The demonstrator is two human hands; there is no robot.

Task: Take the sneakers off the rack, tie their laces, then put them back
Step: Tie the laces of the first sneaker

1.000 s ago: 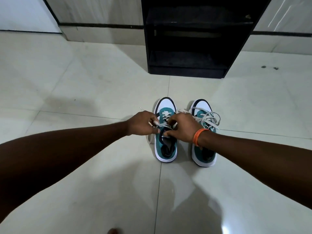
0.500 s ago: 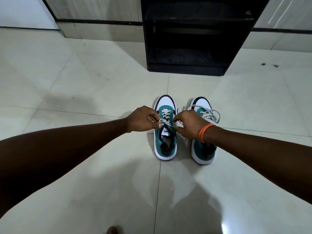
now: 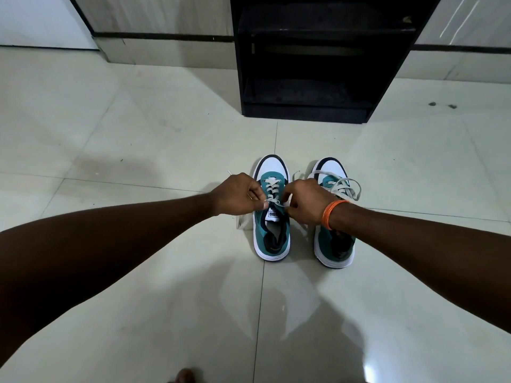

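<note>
The pale tiled floor (image 3: 138, 128) carries everything here and lies bare on the left, on the right and in the near part, so there is wide room around the shoes on every side. At the far edge of the floor, against the wall, stands the black rack (image 3: 309, 64), its lower shelves dark and with nothing to be made out on them; a bare strip of tile lies between its base and the shoe toes. The two teal-and-white sneakers stand side by side near the middle of the floor, toes toward the rack, apart from each other by a narrow gap. The left sneaker (image 3: 271, 233) has its laces (image 3: 272, 186) drawn across the tongue; the right sneaker (image 3: 336, 244) carries a loose looped lace over its front. The left hand (image 3: 237, 196) is closed, fingers curled and pinching a lace end at the shoe's left side. The right hand (image 3: 305, 201), with an orange band (image 3: 331, 214) at the wrist, pinches the other lace end. Compared with a second ago, the hands sit farther apart and the tongue label now shows between them.
</note>
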